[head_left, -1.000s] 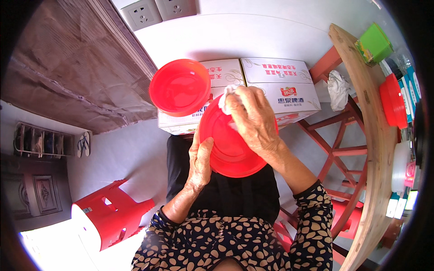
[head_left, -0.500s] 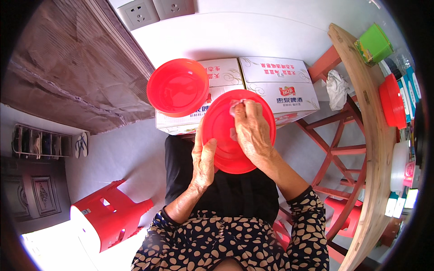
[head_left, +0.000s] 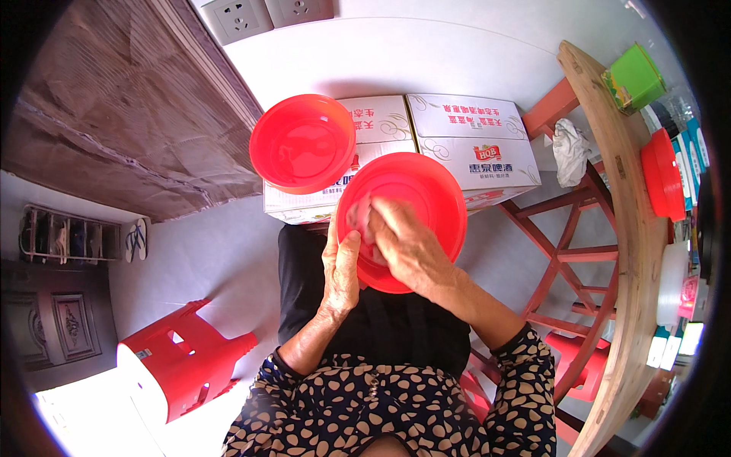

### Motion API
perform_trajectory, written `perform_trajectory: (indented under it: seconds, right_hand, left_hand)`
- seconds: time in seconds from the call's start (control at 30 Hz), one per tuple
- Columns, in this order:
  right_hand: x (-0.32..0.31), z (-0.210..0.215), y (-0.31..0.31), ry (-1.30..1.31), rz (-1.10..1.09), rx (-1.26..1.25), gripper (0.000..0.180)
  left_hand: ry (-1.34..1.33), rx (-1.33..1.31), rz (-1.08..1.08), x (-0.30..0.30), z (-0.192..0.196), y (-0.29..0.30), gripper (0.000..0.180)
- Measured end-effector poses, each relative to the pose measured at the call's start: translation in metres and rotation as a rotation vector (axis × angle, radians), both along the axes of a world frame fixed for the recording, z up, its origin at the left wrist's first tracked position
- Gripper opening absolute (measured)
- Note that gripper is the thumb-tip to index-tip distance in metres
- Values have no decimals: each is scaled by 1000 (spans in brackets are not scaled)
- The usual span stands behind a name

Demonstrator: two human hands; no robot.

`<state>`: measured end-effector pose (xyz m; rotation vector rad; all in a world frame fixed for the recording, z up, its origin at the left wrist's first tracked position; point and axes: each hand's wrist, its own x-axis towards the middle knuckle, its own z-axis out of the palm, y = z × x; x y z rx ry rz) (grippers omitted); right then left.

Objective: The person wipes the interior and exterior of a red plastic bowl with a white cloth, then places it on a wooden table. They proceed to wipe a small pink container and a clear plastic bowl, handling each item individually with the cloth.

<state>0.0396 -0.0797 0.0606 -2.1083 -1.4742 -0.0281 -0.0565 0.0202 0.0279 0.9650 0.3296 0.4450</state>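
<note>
Above my lap, a round red plastic bowl [head_left: 426, 206] is tilted with its inside toward me. My left hand [head_left: 341, 266] grips its left rim, the thumb over the edge and the fingers behind. Inside the bowl, my right hand [head_left: 407, 247] is closed on a crumpled pinkish cloth [head_left: 359, 217] pressed against the left inner wall. The hand is slightly blurred, and part of the cloth is hidden under its fingers. A second red bowl [head_left: 302, 145] stands on the cartons beyond my left hand, with something glossy, perhaps water, at its bottom.
White printed cartons [head_left: 476, 164] stand against the wall ahead. To the right is a wooden table [head_left: 636, 198] holding a green box [head_left: 633, 76] and red bowls [head_left: 661, 174], with a reddish wooden frame beneath. A red plastic stool [head_left: 179, 354] lies on its side at left.
My right hand has moved with the cloth from the bowl's upper middle to its left inner side. My left hand keeps its hold on the rim.
</note>
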Motion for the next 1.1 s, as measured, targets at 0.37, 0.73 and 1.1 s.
perform_trajectory:
  seconds: [0.37,0.73,1.1]
  right_hand:
    - [1,-12,-20,-23,-167,-190,44]
    - [-2,2,-53,-51,221,-151,19]
    - [15,34,-82,-89,350,-358,8]
  left_hand:
    - [-27,154,74,3,-6,-1,54]
    - [-12,-22,-49,6,-8,-7,55]
    - [-33,1525,-307,-6,51,-8,65]
